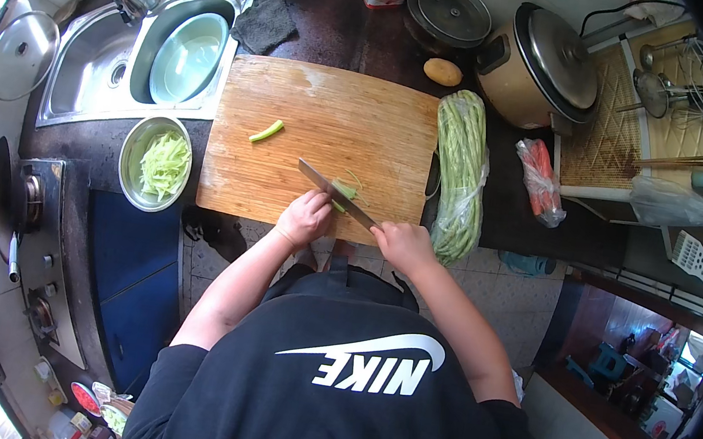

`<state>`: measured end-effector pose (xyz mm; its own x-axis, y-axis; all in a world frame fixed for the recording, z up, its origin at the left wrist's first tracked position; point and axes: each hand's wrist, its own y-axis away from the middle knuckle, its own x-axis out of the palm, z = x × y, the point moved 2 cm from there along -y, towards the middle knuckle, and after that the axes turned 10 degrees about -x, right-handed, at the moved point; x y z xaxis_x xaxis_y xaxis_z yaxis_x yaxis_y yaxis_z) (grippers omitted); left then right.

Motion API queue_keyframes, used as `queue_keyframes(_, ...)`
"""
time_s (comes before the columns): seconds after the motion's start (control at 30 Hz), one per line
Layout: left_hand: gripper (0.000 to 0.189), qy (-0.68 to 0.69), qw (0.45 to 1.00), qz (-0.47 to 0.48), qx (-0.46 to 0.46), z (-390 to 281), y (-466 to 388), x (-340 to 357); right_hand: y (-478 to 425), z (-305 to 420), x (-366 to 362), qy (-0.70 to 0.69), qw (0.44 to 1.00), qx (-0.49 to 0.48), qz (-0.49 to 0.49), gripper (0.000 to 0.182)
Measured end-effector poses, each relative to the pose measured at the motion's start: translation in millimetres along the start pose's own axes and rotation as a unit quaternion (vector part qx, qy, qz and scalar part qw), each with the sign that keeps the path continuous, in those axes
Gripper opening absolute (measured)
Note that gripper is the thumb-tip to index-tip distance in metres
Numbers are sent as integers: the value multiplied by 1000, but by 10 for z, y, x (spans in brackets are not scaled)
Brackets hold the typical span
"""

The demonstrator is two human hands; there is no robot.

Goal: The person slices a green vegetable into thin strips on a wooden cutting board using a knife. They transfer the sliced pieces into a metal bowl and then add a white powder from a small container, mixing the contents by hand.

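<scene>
My right hand grips the handle end of a kitchen knife, its blade slanting up and left across the wooden cutting board. Close against the blade, my left hand has its fingers curled down over a green vegetable piece, mostly hidden beneath them. Thin cut green strips lie just beyond the blade. Farther up the board rests a separate curved green piece. Left of the board, a metal bowl holds pale green shreds.
A bagged bundle of long green beans lies along the board's right edge. Past it are a potato, bagged carrots and a large cooker. At left stand a double sink with a basin, and a gas stove.
</scene>
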<state>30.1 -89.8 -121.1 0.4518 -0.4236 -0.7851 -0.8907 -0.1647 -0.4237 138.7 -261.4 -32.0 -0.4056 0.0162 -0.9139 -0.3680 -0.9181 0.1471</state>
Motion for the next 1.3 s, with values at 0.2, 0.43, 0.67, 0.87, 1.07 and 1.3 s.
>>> queue_keyframes(0.2,21,-8,1000,7,8,-19,-14,-35,-44,11,57,0,1000,-1,27,33)
queue_keyframes(0.43,21,6,1000,20,-7,-47,-34,-74,-202,28,135,-9,1000,15,7,34)
queue_keyframes(0.67,26,4,1000,20,-13,-14,-6,-23,-30,-15,103,-7,1000,19,-11,33)
queue_keyframes(0.87,25,15,999,25,-17,-14,-26,-49,56,-1,58,-2,1000,18,-17,32)
queue_keyframes(1.07,25,-6,999,48,-21,10,20,-7,79,21,56,5,1000,8,-19,33)
queue_keyframes(1.3,22,-2,1000,21,-5,-16,-12,-47,56,90,50,-10,1000,19,4,32)
